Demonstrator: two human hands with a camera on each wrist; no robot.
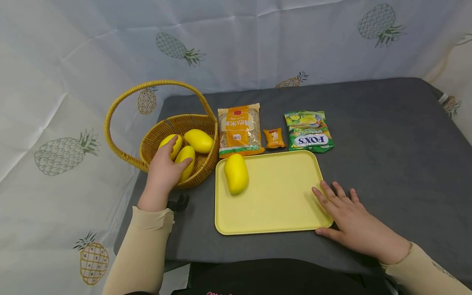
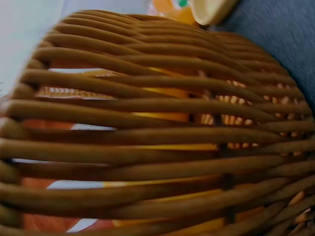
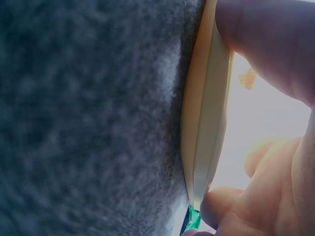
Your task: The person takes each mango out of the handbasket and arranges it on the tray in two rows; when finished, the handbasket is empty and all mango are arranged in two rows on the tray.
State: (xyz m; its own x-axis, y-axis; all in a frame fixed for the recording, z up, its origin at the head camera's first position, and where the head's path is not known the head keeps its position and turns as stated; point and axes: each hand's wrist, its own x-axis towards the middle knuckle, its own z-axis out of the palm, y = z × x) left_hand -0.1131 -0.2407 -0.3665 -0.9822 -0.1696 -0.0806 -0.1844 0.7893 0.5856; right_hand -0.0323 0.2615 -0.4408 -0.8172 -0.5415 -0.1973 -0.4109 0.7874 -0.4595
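Note:
My left hand point(image 1: 162, 171) reaches over the rim of a wicker basket point(image 1: 200, 177), its thumb and index finger spread over the mangoes inside. Near its fingers are a left mango point(image 1: 178, 147) and a lower mango point(image 1: 187, 154); another mango point(image 1: 199, 141) lies to their right. Only the basket's woven side point(image 2: 147, 108) fills most of the left wrist view, hiding the fingers. One mango point(image 1: 236, 174) rests at the left of a yellow tray point(image 1: 273, 229). My right hand point(image 1: 354, 225) lies with fingers spread at the tray's right edge, its fingertips touching the rim point(image 3: 209, 113).
Behind the tray lie a clear-and-orange food packet point(image 1: 239, 129), a small orange packet point(image 1: 274, 138) and a green FOX'S bag point(image 1: 309, 131). The basket's tall handle point(image 1: 162, 83) arches above it. Grey cloth point(image 1: 383, 143) covers the table; a pineapple-print curtain point(image 1: 236, 45) hangs behind.

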